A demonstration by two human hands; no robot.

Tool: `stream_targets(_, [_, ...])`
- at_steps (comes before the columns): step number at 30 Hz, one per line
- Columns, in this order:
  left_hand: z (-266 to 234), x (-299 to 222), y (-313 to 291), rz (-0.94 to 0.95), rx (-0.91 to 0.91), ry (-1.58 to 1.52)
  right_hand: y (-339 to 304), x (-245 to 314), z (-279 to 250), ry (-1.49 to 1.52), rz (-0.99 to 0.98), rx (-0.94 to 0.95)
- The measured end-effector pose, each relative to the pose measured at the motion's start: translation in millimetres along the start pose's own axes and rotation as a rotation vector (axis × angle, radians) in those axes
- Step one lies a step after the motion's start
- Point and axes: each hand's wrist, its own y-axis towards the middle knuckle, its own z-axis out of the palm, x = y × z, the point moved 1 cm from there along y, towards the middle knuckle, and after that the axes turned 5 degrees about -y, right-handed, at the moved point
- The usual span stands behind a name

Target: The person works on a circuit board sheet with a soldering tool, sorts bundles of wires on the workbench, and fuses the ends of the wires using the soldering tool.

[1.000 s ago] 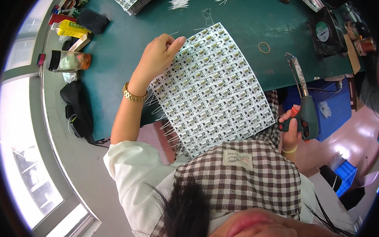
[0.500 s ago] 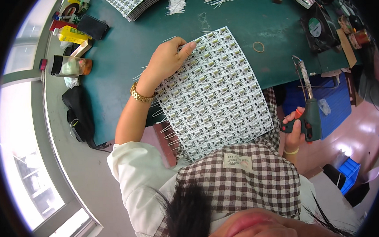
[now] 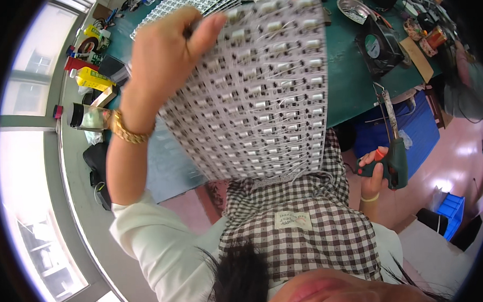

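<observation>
A large white panel of small circuit boards [image 3: 261, 105], set with rows of silvery cylindrical parts and thin wire leads, is tilted up over the near edge of the green table. My left hand [image 3: 166, 55] grips its upper left edge, the thumb across the face. The panel's lower edge is by the checked apron [image 3: 308, 244]. My right hand [image 3: 374, 173] is wrapped around the handle of a dark green soldering gun [image 3: 396, 164], a finger by its red trigger. Its metal tip points up, to the right of the panel and apart from it.
A stack of similar panels [image 3: 188, 5] lies at the far side of the green table [image 3: 351, 86]. A black fan [image 3: 375, 46] and a metal dish [image 3: 352, 10] stand far right. Along the left are a yellow bottle [image 3: 92, 79] and a clear jar [image 3: 86, 116].
My left hand has raised and tilted the panel, whose far edge now stands higher and closer to view. The soldering gun has barely moved.
</observation>
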Motion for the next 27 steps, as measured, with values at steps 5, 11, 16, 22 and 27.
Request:
stream_targets(5, [-54, -74, 97, 0.668, 0.118, 0.026, 5, 7, -4, 0.031, -0.046, -0.063])
stream_targets(11, [33, -114, 114, 1.302, 0.011, 0.011, -11, 9, -24, -0.062, -0.202, -0.261])
stream_targets(16, [127, -171, 29, 1.673, 0.317, -0.563, -23, 24, -27, -0.126, -0.22, -0.335])
stream_targets(22, [189, -165, -28, 1.721, 0.391, -0.591, -22, 33, -17, -0.056, -0.233, -0.374])
stream_targets(27, [192, -133, -72, 1.08, 0.151, -0.334, -18, 20, -24, -0.049, -0.199, -0.402])
